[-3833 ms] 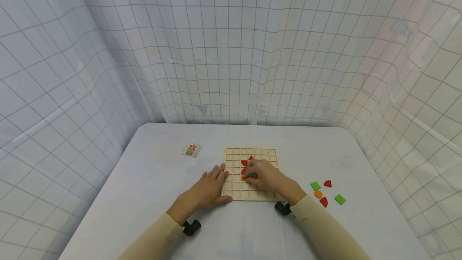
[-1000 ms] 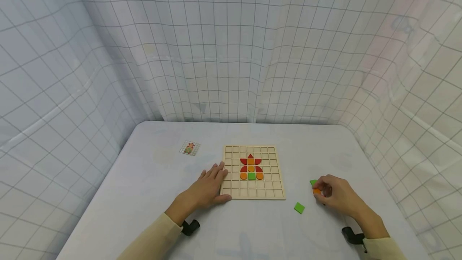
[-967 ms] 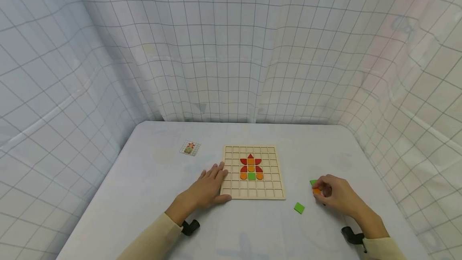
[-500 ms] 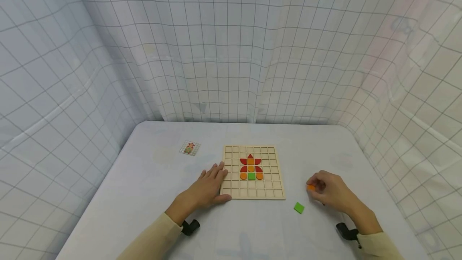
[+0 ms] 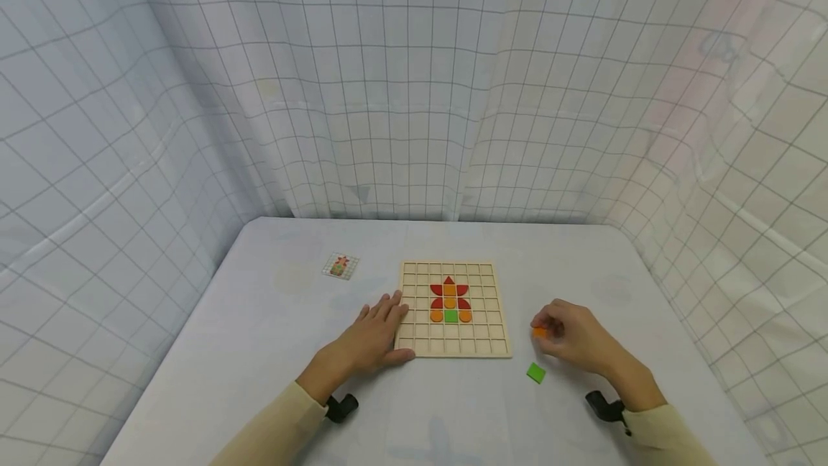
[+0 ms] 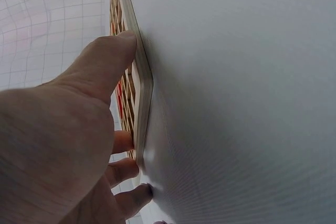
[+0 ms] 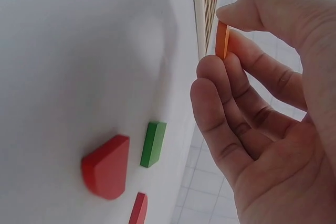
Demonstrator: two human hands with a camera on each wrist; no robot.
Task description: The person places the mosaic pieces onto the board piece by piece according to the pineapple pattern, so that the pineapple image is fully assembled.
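Observation:
My left hand [image 5: 374, 340] lies with straight fingers along the left edge of the wooden grid board [image 5: 485, 342]; in the left wrist view its thumb [image 6: 113, 56] touches the rim near a corner. On the board sit a red triangle [image 5: 449, 280], several red rounded pieces [image 5: 462, 290], an orange square [image 5: 449, 290], several orange discs [image 5: 437, 316] and a green square [image 5: 451, 316]. Right of the board, my right hand [image 5: 576, 336] pinches a flat orange piece [image 7: 222, 40] between thumb and fingertips, above the table.
A green square [image 5: 536, 373] lies on the table below the right hand. The right wrist view shows two red pieces [image 7: 107, 167] and a green one [image 7: 153, 145], hidden by that hand in the head view. A card [image 5: 341, 265] with a printed figure lies left of the board.
Over the last second my right hand has lifted the orange piece and moved left toward the board. Compared with the oldest frame, more pieces sit on the board. My left hand has stayed in place.

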